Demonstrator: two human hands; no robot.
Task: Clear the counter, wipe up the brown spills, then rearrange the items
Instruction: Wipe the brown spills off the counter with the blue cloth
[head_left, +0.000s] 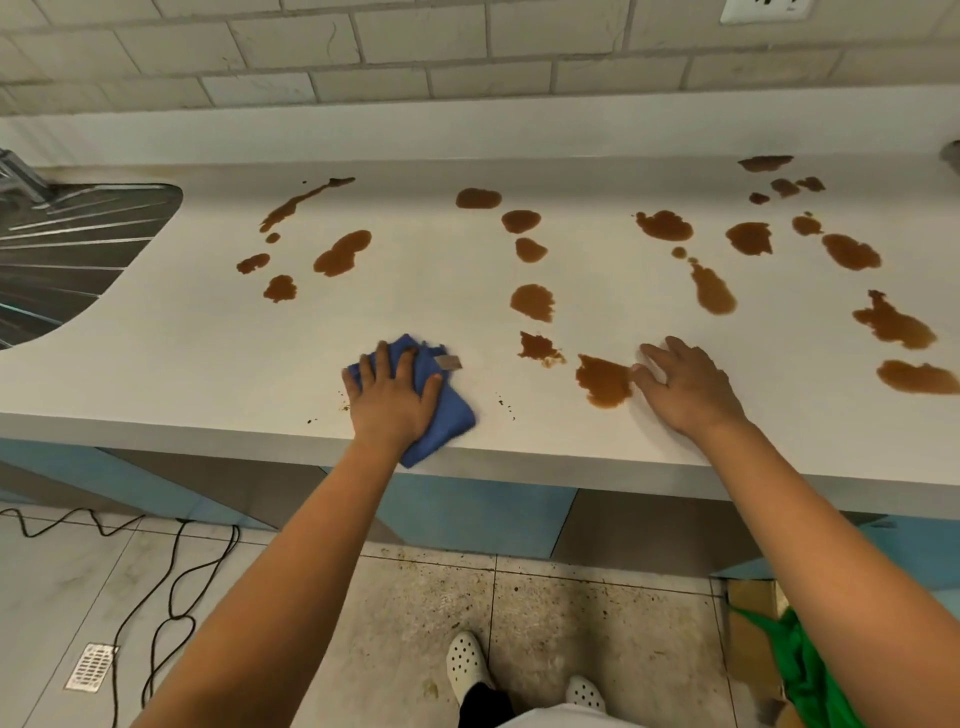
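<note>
Brown spills (602, 382) dot the white surface (182, 364). Left hand (390, 397), fingers spread, presses a blue cloth (441, 415) near the front edge; right hand (685, 387) rests flat, fingers spread, beside a spill. Firm, overlapping strokes should work best.

Long white matte counter (197, 332), steel sink (67, 249) set in left end. Many brown liquid puddles (530, 301) scattered across top. Folded blue cloth (441, 410) at front edge, corner overhanging. Dark crumbs (506, 402) beside cloth.
</note>
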